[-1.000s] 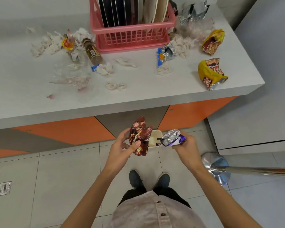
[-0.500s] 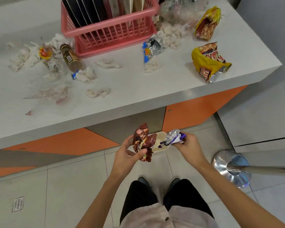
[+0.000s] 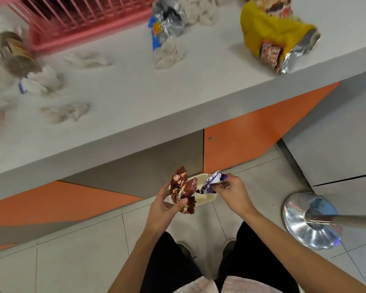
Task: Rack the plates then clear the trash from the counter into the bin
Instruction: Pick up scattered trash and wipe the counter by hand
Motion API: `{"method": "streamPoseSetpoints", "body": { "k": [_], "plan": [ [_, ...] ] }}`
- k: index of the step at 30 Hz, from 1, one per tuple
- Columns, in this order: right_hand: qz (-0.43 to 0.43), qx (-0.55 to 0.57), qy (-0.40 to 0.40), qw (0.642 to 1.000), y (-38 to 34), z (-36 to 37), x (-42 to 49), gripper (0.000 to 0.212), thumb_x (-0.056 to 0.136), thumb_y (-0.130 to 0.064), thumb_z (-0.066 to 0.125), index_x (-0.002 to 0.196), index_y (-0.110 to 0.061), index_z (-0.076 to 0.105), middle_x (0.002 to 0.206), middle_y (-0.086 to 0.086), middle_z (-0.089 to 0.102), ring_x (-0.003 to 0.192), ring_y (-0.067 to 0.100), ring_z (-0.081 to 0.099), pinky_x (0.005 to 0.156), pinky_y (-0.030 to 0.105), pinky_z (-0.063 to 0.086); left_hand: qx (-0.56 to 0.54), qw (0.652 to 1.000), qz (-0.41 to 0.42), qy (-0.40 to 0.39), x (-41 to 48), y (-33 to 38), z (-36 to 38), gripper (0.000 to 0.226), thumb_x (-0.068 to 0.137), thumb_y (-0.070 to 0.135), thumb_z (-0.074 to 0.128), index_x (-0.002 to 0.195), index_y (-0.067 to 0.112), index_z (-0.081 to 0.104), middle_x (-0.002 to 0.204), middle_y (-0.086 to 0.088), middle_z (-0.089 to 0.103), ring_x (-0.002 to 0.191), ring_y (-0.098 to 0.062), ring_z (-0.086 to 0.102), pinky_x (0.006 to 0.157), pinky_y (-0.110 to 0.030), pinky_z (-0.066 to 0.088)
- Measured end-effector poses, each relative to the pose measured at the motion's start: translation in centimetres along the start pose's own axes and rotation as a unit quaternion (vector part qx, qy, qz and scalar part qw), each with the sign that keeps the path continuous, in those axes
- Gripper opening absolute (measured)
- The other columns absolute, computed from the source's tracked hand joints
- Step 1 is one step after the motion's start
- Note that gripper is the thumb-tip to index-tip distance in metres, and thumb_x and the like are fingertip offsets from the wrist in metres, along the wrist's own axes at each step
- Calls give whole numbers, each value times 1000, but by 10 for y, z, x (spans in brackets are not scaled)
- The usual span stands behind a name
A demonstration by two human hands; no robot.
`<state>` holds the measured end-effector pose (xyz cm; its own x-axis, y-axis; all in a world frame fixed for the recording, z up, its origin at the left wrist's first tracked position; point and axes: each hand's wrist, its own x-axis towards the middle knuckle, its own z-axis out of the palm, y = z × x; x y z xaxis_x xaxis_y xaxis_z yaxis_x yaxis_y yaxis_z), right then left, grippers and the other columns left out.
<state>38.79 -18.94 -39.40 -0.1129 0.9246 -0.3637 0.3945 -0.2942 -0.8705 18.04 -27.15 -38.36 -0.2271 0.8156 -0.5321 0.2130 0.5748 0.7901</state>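
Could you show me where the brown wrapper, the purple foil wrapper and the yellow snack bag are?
brown wrapper (image 3: 184, 188): head view, on its crumpled middle.
purple foil wrapper (image 3: 212, 179): head view, on its silver upper part.
yellow snack bag (image 3: 268, 32): head view, on its plain yellow panel.

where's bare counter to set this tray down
Widest bare patch of counter: between the tissue wad and the yellow bag, down to the front edge. A second strip runs along the front edge below the tissue scraps. Crowded at left round the bottle and by the rack.
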Motion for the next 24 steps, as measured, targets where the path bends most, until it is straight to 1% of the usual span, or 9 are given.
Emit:
{"method": "streamPoseSetpoints", "body": {
  "k": [2,5,9,13,15,17,19,22,24],
  "plan": [
    [0,-5,-5,1000,22,10,17,18,76,-6,75,80,-23,73,77,-1,68,68,13,59,60,21,41,3,1000,6,1,22,-24,5,84,64,57,74,138,39,39,125,14,55,77,-2,69,60,-12,48],
    [-8,-12,-11,1000,62,29,44,12,78,-4,73,83,-14,76,72,-1,68,65,12,55,61,28,41,5,1000,8,3,59,-67,13,89,65,55,74,143,32,39,131,9,55,75,-3,69,61,-12,48],
    [10,-22,-15,1000,123,56,83,18,76,-2,71,67,-17,72,58,-6,63,58,9,49,55,28,39,4,1000,16,-4,106,-130,30,87,67,49,78,143,33,39,133,6,54,72,-2,67,66,-18,48],
    [29,-34,-69,997,182,79,130,8,79,1,68,71,3,67,60,8,52,60,16,44,59,32,36,-19,999,27,-3,158,-187,45,74,80,22,79,138,42,39,135,12,55,71,-3,68,59,-18,51],
    [35,-47,-103,993,208,88,148,13,82,3,67,70,7,64,52,4,49,52,17,42,56,31,36,-7,999,52,-13,178,-208,51,81,77,14,81,135,49,37,133,18,54,70,-4,69,62,-14,49],
    [34,-68,-119,990,228,98,165,31,84,1,68,56,-5,58,39,-8,47,39,8,42,48,25,35,31,996,74,-24,195,-223,54,90,70,20,84,137,53,32,131,24,54,74,-6,72,68,-8,47],
    [25,-78,-133,988,243,108,178,35,85,0,69,56,-14,56,33,-9,48,31,1,40,42,21,34,124,988,94,-22,211,-232,55,99,61,41,80,143,53,25,129,28,55,88,-1,69,80,-8,45],
    [-1,-91,-147,985,259,123,191,28,84,0,71,66,-17,58,36,-9,52,29,1,40,44,24,37,256,959,120,-12,234,-248,58,112,59,46,77,148,52,9,139,21,50,114,-6,60,97,-25,44],
    [1,-91,-148,985,267,128,192,20,84,-1,72,74,-14,60,45,-2,57,28,4,41,44,25,39,294,948,122,-20,240,-255,62,115,62,42,77,148,54,2,142,14,49,117,-11,59,98,-32,45]
  ]
}}
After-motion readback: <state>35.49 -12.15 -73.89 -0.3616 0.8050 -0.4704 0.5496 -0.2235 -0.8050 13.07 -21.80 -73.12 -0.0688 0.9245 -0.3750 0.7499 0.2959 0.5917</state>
